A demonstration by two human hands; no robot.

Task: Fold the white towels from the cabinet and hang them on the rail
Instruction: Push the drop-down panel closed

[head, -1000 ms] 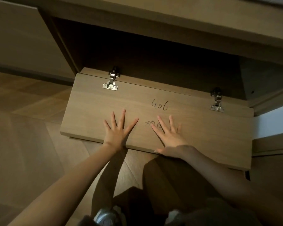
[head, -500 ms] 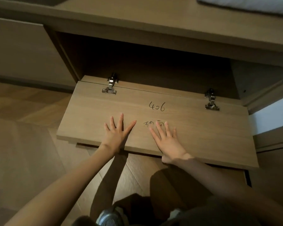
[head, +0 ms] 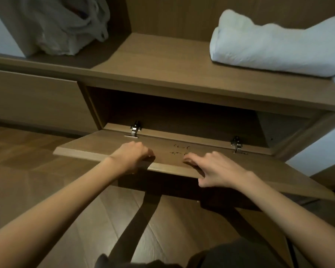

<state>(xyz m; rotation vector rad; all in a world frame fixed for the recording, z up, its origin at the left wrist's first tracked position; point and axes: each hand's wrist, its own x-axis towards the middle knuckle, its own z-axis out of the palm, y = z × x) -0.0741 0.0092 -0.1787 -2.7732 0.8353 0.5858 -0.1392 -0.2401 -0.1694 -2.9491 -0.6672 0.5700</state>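
handwriting (head: 179, 149) in dark ink sits on the inner face of the flap door (head: 89, 149), between your hands; it is too foreshortened to read. your left grip (head: 132, 157) grasps the door's front edge, knuckles up, thumb hidden. your right grip (head: 215, 169) grasps the same edge, bent fingers on top, thumb below. both forearms reach straight ahead. the white towel (head: 275, 43) lies folded on the shelf (head: 162, 68) above the open compartment, right side, well apart from both hands.
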